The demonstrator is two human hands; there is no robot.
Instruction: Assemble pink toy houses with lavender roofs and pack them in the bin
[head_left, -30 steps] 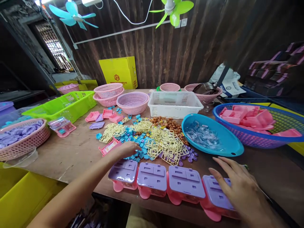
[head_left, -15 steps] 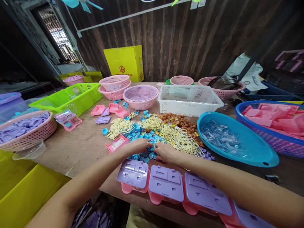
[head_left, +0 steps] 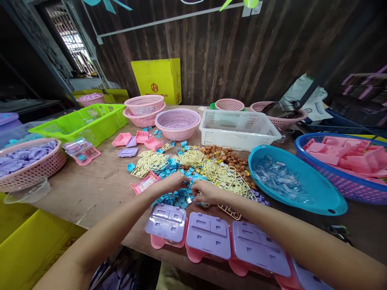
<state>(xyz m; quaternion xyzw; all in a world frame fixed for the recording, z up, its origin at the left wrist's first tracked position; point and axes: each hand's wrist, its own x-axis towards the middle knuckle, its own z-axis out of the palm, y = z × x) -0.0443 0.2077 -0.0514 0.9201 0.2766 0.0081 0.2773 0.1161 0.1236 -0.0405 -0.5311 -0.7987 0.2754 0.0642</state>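
Observation:
My left hand (head_left: pixel 177 182) is over the heap of small blue plastic parts (head_left: pixel 172 198), its fingers bent inward and closed. Close beside it, my right hand (head_left: pixel 204 191) has its fingers curled together at the heap's right side. What either hand pinches is too small to make out. Cream-coloured part frames (head_left: pixel 225 177) lie beyond the right hand, and another cream frame (head_left: pixel 231 212) lies under the right forearm. Left of the left hand rests a pink tray piece (head_left: pixel 145 182). Purple-lidded pink cases (head_left: pixel 208 233) stand in a row along the near table edge.
A blue basin (head_left: pixel 320 197) of clear parts and a blue basket (head_left: pixel 335 187) of pink pieces stand at right. Behind the heap are a white crate (head_left: pixel 238 137) and brown pieces (head_left: pixel 228 155). A green crate (head_left: pixel 90 128) and a pink basket (head_left: pixel 45 167) stand left.
Both hands have shifted slightly left in the picture, along with the whole scene. The cream frame under my right forearm now shows more. The fingers stay curled close together.

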